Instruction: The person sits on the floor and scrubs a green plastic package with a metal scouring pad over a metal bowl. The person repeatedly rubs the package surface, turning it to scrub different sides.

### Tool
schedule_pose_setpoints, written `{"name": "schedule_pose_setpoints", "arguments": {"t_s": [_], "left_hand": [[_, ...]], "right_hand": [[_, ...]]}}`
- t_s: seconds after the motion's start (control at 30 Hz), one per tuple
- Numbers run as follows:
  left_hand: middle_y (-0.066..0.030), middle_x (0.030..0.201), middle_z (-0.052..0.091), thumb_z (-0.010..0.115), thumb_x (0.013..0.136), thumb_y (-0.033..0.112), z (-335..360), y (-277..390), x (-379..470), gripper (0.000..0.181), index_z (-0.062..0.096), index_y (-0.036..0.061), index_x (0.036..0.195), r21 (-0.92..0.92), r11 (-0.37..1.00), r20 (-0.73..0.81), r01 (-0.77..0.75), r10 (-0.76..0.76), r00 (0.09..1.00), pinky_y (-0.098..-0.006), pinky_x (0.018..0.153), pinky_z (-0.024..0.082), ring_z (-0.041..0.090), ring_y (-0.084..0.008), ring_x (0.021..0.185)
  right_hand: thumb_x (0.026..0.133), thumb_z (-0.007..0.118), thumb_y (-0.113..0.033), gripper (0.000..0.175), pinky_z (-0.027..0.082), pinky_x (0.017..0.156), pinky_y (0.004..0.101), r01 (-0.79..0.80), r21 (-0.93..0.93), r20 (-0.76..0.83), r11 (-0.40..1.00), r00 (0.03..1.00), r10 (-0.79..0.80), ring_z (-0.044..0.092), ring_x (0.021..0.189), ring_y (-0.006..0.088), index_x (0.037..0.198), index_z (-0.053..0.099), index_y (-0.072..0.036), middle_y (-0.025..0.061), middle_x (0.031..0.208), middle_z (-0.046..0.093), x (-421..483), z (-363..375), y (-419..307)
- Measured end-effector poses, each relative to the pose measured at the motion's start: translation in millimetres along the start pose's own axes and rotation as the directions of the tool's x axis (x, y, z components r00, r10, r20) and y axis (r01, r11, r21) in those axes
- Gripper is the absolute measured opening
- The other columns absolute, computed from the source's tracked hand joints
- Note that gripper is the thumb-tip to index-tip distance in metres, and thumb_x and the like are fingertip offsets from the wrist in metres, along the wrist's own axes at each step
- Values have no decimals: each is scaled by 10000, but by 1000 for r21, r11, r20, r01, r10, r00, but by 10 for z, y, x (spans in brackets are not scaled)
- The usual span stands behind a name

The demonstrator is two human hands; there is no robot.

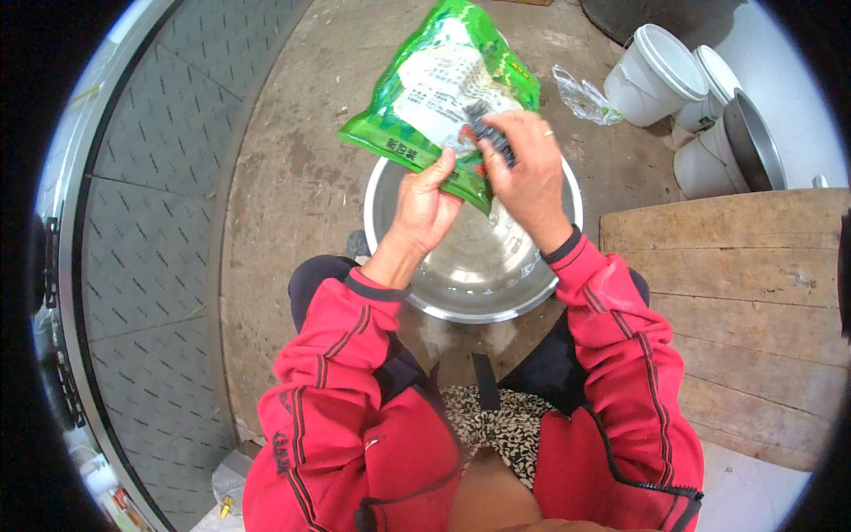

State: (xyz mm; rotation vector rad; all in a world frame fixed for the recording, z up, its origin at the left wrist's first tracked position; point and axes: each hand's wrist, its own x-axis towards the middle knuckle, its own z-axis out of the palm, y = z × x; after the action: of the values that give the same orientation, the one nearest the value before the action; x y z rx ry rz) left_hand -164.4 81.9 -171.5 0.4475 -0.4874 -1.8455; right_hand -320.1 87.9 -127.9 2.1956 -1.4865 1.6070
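Observation:
A green plastic packaging bag [432, 86] with a white printed panel is held up over a wide metal basin. My left hand [429, 209] grips its lower edge, thumb on top. Between the fingers and thumb of my right hand [528, 163] is a small dark, coarse-textured object [493, 136], pressed against or just above the bag's face. Motion blur hides what exactly it is. Beneath both hands the round metal basin [475, 309] stands on the floor between my knees, with shallow water and some suds along its inner wall.
To the right is a wooden plank table [725, 292]. Lidded white buckets [655, 76] and a metal pan [754, 139] leaning on another bucket [705, 163] stand at the far right. A clear plastic bag [585, 96] lies on the floor near them. A grey patterned panel [159, 246] borders the left side.

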Motion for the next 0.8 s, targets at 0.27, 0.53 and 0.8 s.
{"name": "schedule_pose_setpoints", "arguments": {"t_s": [0.27, 0.53, 0.8], "left_hand": [[-107, 1345, 630, 601, 1040, 193, -36, 265, 108, 399, 536, 29, 1397, 21, 997, -91, -72, 74, 993, -467, 1091, 468, 600, -271, 1242], [-94, 1290, 634, 606, 1022, 82, -17, 124, 40, 360, 547, 25, 1372, -56, 995, -88, -80, 75, 993, -438, 1051, 484, 610, -245, 1184], [-106, 1436, 563, 586, 1039, 146, -15, 366, 72, 449, 475, 44, 1462, 9, 985, -119, -171, 171, 978, -524, 1164, 398, 532, -289, 1325]], "right_hand": [[672, 752, -23, 464, 529, 832, 448, 81, 75, 268, 994, 958, -99, 622, 988, 340, 1123, 657, -77, 114, 1074, 627, -439, 13, -152], [703, 769, -45, 398, 534, 769, 428, 61, -6, 150, 998, 987, -60, 623, 941, 325, 1086, 670, -85, 90, 1027, 615, -267, 90, -252], [730, 770, -67, 350, 535, 780, 435, -47, -50, 239, 998, 969, 58, 634, 947, 329, 1063, 664, -86, 112, 1015, 620, -416, 47, -15]]}}
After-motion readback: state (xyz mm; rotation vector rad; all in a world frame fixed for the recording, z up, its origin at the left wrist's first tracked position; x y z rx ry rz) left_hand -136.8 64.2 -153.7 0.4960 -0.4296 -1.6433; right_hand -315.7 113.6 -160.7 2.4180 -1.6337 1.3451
